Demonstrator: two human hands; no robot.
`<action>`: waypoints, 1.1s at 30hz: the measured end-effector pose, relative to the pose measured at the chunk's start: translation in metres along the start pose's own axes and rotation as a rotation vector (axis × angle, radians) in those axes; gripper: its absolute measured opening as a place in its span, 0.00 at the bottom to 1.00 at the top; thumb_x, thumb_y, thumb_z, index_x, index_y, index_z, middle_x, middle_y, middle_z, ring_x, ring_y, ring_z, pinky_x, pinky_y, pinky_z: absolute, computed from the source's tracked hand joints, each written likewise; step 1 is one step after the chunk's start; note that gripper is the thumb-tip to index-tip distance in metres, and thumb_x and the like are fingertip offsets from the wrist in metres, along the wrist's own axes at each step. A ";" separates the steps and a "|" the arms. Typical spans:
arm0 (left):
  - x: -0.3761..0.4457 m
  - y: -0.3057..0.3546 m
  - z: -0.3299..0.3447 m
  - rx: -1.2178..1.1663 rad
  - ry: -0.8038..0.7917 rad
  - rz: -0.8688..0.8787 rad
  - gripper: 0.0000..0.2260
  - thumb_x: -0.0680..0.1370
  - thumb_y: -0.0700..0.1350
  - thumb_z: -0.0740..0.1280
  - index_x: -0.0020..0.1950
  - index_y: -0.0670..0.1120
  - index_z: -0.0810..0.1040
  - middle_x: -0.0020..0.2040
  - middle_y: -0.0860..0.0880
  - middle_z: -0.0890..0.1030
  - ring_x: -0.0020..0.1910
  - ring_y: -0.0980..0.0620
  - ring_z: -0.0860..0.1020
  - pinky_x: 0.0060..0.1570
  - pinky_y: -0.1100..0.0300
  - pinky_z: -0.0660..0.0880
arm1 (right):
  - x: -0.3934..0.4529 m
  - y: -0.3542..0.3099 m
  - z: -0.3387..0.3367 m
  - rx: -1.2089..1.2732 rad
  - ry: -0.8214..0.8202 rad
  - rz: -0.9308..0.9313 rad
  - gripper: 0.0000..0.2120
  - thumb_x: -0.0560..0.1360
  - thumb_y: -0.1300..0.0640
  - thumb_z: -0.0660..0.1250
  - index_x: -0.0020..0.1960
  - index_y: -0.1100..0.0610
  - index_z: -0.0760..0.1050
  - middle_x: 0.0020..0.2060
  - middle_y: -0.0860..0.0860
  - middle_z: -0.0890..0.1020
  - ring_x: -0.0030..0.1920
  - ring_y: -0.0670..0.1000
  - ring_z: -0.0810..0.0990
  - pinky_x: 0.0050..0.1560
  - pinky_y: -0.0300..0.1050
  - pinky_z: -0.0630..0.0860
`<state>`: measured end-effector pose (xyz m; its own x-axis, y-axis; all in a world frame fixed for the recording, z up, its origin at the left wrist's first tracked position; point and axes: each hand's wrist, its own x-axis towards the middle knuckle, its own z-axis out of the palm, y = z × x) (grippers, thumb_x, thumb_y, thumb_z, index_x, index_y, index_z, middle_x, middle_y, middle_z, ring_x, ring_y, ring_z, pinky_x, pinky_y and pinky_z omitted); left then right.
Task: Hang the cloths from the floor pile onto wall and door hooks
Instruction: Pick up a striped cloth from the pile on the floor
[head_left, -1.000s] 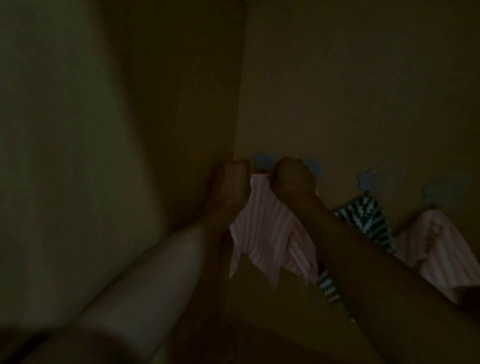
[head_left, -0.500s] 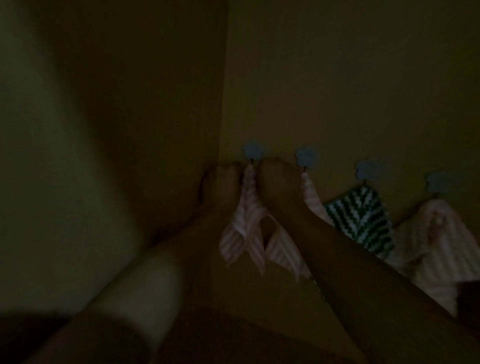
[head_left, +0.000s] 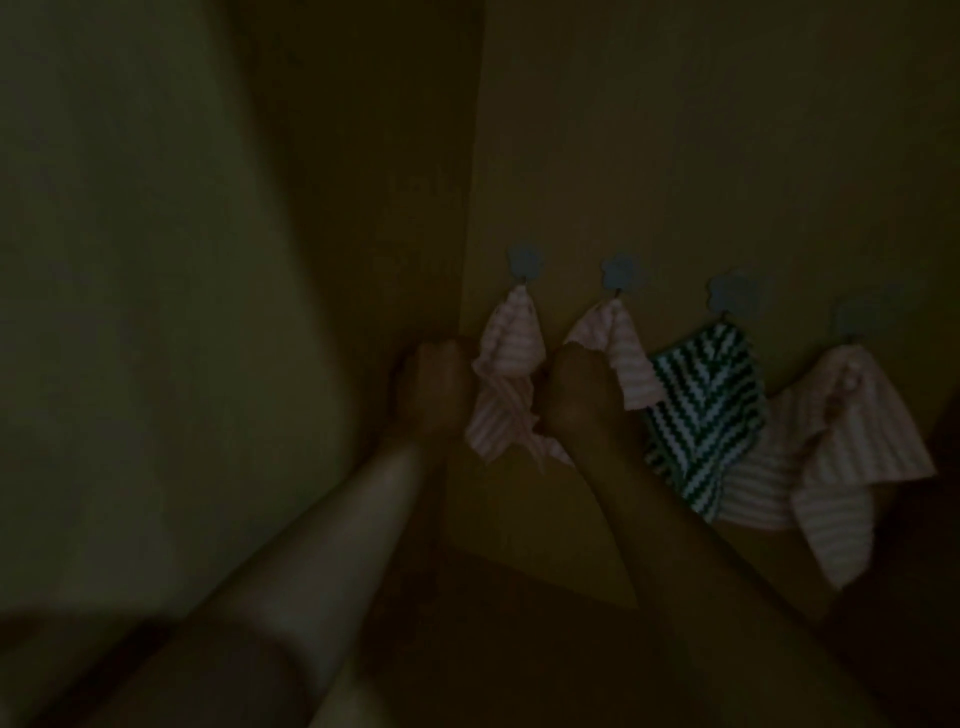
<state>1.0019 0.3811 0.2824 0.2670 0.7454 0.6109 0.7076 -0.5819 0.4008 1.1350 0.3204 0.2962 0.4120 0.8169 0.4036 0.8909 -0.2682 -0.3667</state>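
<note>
Four blue flower-shaped wall hooks (head_left: 523, 262) carry limp, light striped cloths, the leftmost pink-and-white one (head_left: 506, 374) dangling between my neighbour's left hand (head_left: 439, 387) and right hand (head_left: 579, 395), fingers curled though whether pinching fabric I cannot tell; best gripped by a corner.

Four flower-shaped blue hooks sit in a row on the wall: the first hook (head_left: 523, 261), the second hook (head_left: 620, 272), the third hook (head_left: 726, 292) and the fourth hook (head_left: 852, 317). Four cloths hang from them, three pink-striped, namely the left pink cloth (head_left: 506, 364), the middle pink cloth (head_left: 621, 343) and the right pink cloth (head_left: 852, 447), and one green-and-white zigzag cloth (head_left: 706, 410). Two hands show, the left hand (head_left: 436, 384) and the right hand (head_left: 582, 395).
</note>
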 end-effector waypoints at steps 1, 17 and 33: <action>-0.007 -0.001 -0.004 -0.006 0.009 0.003 0.11 0.79 0.40 0.61 0.54 0.44 0.82 0.51 0.41 0.83 0.48 0.42 0.82 0.43 0.54 0.77 | -0.008 0.001 -0.001 0.020 -0.022 0.012 0.11 0.82 0.60 0.60 0.41 0.59 0.74 0.54 0.60 0.79 0.46 0.51 0.74 0.37 0.38 0.65; -0.155 0.001 -0.063 -0.161 -0.088 0.164 0.16 0.78 0.48 0.65 0.65 0.49 0.75 0.61 0.46 0.78 0.61 0.43 0.75 0.58 0.51 0.73 | -0.205 -0.034 -0.015 0.121 0.227 0.126 0.15 0.76 0.51 0.67 0.61 0.54 0.77 0.54 0.52 0.82 0.53 0.52 0.80 0.46 0.36 0.68; -0.327 -0.009 -0.142 -0.180 -0.340 0.170 0.24 0.81 0.56 0.59 0.77 0.56 0.61 0.78 0.50 0.60 0.77 0.50 0.55 0.75 0.43 0.49 | -0.421 -0.064 -0.024 0.014 0.179 0.361 0.27 0.77 0.46 0.65 0.73 0.54 0.65 0.68 0.54 0.72 0.68 0.53 0.71 0.64 0.45 0.70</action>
<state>0.8154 0.0967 0.1759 0.5917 0.6814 0.4307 0.5175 -0.7308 0.4451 0.9090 -0.0190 0.1698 0.7258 0.5695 0.3858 0.6806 -0.5133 -0.5227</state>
